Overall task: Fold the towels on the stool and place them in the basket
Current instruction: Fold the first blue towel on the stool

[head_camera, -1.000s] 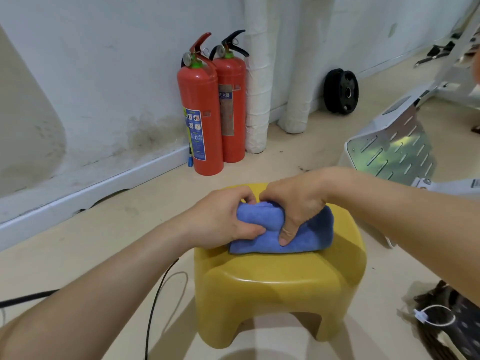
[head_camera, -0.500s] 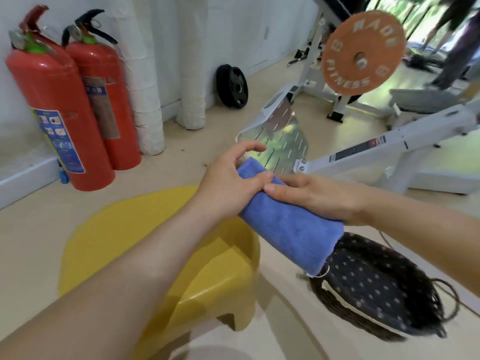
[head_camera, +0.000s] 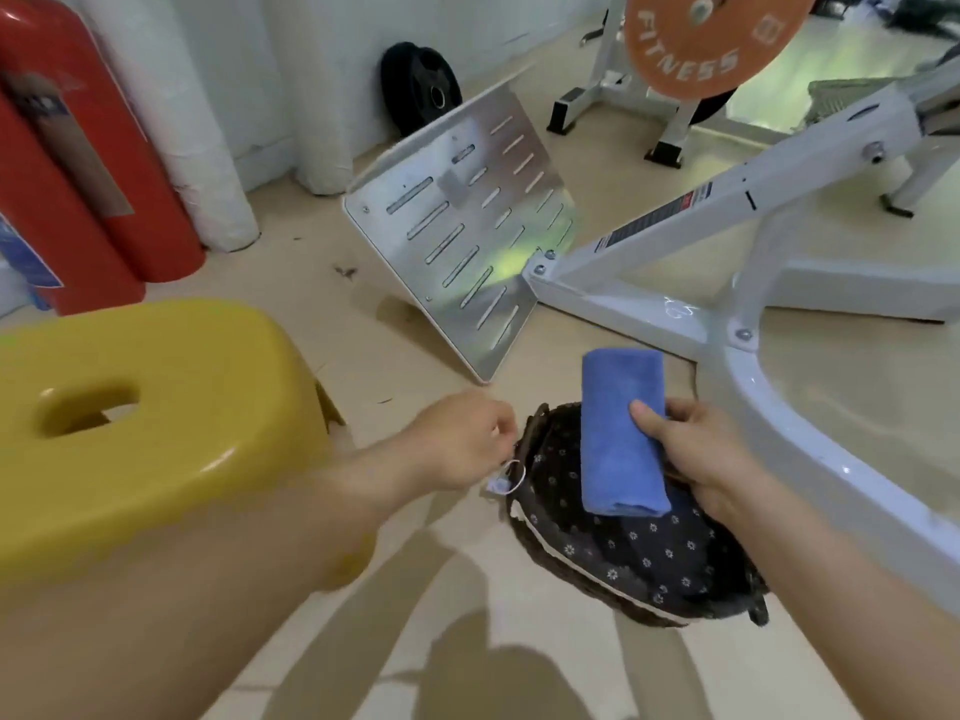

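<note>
Towel (head_camera: 618, 433): one, folded, over the one basket (head_camera: 649, 558), its right edge gripped by the right hand (head_camera: 696, 454). Left hand (head_camera: 462, 444) loosely curled, empty.

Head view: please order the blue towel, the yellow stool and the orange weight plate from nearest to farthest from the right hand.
1. blue towel, gripped by the right hand
2. yellow stool, to the left
3. orange weight plate, far behind

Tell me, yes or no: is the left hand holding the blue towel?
No, only the right hand grips the towel over the basket; the left hand is off it.
</note>
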